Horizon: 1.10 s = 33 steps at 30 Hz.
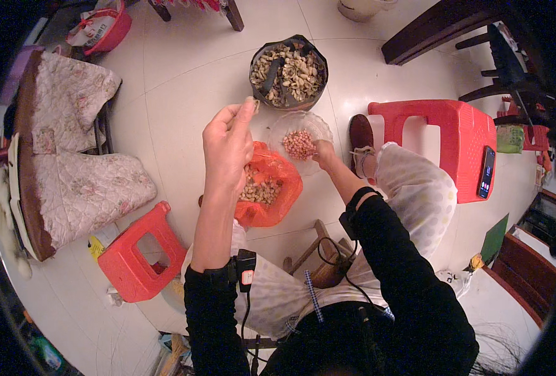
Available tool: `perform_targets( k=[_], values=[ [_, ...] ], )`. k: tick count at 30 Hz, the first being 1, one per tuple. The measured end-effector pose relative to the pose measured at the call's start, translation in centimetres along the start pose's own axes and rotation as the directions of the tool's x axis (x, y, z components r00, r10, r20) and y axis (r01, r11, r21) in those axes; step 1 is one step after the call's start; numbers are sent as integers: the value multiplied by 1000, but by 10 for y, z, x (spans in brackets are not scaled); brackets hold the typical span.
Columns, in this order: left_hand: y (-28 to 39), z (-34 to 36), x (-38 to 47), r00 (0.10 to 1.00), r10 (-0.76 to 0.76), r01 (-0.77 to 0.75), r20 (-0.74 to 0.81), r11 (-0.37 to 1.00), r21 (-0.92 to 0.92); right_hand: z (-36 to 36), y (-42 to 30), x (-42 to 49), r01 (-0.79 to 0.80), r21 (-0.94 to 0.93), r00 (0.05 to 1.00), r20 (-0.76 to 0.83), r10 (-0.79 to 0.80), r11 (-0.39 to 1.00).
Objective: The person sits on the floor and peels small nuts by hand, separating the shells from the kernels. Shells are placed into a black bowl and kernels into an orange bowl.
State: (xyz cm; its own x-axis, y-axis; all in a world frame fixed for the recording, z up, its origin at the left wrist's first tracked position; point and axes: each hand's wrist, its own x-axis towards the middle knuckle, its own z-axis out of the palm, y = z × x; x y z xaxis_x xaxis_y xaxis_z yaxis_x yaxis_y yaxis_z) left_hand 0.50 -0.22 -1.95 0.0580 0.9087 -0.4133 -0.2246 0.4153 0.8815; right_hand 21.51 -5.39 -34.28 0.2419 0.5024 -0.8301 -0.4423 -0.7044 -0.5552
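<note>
My left hand [228,141] is raised, thumb and fingertips pinching a small pale piece of peanut shell [257,106]. Below it sits an open orange plastic bag [291,190] holding unshelled peanuts [264,188], partly hidden by my left hand and wrist. My right hand [324,154] reaches down into a clear glass bowl [324,126], at the right edge of a heap of pink peanut kernels [298,144]. Its fingertips are partly hidden, so whether they hold a kernel is unclear. Beyond the bowl stands a black container [325,70] filled with peanut shells [301,70].
A red plastic stool [414,110] at right bears a smartphone [486,171]; another red stool [142,254] stands at left. Quilted floral fabric [90,188] drapes furniture at far left. A pink basket [113,37] sits upper left. Cables [246,315] hang from my wrist straps.
</note>
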Motion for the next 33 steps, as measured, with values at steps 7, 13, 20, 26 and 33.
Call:
perform_targets(
  k=[7,13,20,26,33],
  values=[
    [-12,15,1,978,171,-205,117,726,656,59,-77,-112,-130,476,895,434,-104,870],
    [-24,15,0,958,197,-274,207,437,857,76,-104,-204,-307,665,672,658,-340,681],
    [-18,15,5,963,220,-262,154,646,717,77,-130,-183,-224,725,878,440,-188,651],
    [-5,5,12,958,-158,228,239,925,-304,99,-212,-139,205,350,918,255,-304,914],
    [2,5,9,948,-110,231,299,883,-409,83,-237,-223,655,24,573,634,-518,755]
  ],
)
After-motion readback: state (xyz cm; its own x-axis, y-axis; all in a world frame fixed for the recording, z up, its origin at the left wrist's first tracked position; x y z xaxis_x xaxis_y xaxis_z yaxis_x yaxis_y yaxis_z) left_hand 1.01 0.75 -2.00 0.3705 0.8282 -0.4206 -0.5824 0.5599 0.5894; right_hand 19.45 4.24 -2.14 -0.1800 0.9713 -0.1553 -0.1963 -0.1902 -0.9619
